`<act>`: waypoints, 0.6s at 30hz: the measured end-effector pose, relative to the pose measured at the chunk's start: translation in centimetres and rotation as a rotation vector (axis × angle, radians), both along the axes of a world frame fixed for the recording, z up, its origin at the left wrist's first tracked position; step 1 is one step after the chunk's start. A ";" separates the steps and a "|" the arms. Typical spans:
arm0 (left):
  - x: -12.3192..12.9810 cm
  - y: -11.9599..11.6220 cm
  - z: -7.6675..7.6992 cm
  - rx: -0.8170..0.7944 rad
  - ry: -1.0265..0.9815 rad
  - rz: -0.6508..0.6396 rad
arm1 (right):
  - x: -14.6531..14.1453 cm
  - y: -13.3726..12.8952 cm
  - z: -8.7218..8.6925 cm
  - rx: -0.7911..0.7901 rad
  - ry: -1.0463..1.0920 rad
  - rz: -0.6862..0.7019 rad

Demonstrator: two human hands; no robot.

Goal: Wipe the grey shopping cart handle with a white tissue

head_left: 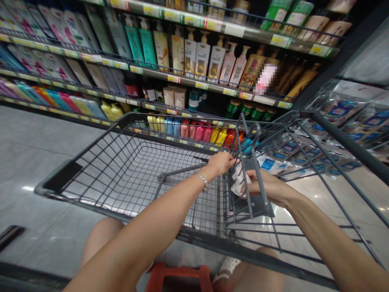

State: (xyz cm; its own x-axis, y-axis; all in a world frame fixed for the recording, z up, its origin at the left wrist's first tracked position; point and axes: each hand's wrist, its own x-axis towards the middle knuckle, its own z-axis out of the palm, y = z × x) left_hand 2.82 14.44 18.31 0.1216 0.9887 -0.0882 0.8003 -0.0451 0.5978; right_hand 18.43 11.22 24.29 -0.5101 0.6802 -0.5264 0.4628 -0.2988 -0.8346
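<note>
White cloth, a single crumpled piece, sits pinched between two hands inside one grey wire shopping cart, against its folding seat panel. Left hand closes fingers over the cloth's top; right hand curls around its lower edge.

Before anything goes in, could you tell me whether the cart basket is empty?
Empty: the cart basket shows only bare wire mesh. Both hands hold a white cloth at the child-seat flap.

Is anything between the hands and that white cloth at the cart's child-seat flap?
Nothing visible. Both the left hand and the right hand already touch the white cloth, which sits against the grey seat flap. One flap bar crosses in front of the right hand's fingers.
</note>
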 end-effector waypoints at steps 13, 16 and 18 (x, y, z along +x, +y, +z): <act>-0.1 -0.6 0.1 -0.013 -0.001 0.021 | 0.0 -0.6 2.9 0.120 0.330 -0.281; -0.1 -0.7 0.4 0.000 -0.039 0.032 | 0.4 -0.5 3.9 0.328 0.428 -0.377; 0.0 -0.6 0.7 0.022 -0.086 0.057 | 0.7 -0.6 4.1 0.521 0.464 -0.443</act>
State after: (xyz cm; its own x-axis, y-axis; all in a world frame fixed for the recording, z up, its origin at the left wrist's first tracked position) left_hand 2.84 13.81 19.01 0.0718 0.9957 -0.0581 0.7474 -0.0151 0.6642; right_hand 19.10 10.65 28.37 -0.2255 0.9680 0.1101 -0.0328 0.1054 -0.9939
